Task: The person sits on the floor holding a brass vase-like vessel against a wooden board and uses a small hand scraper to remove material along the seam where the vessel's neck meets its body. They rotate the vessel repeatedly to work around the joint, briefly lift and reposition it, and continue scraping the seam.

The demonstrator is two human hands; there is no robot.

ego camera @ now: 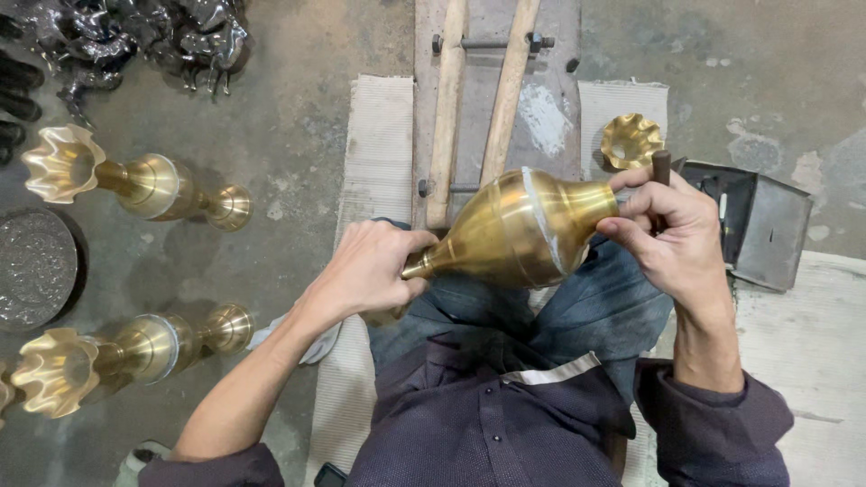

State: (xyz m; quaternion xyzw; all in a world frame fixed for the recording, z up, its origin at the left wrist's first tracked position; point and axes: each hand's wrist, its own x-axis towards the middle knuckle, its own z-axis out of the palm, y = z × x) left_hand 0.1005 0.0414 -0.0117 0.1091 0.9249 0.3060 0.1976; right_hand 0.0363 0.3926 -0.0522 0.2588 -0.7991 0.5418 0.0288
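Grey concrete floor carries two finished brass vases lying on their sides and one loose fluted brass rim. Over the lap, one brass vase body is held: left hand clamped on its narrow end, right hand closed around a dark-handled tool at its wide end.

The person wears a dark purple-grey shirt of finely dotted cloth, buttoned down the front, with a strip of pale lining showing at the open lower edge. Its sleeves are pushed up, bunched near the elbow on the left arm and just above the wrist on the right, so that both forearms, the left hand and the right hand are bare, with no gloves, rings or watch. Faded blue denim trousers cover the legs.
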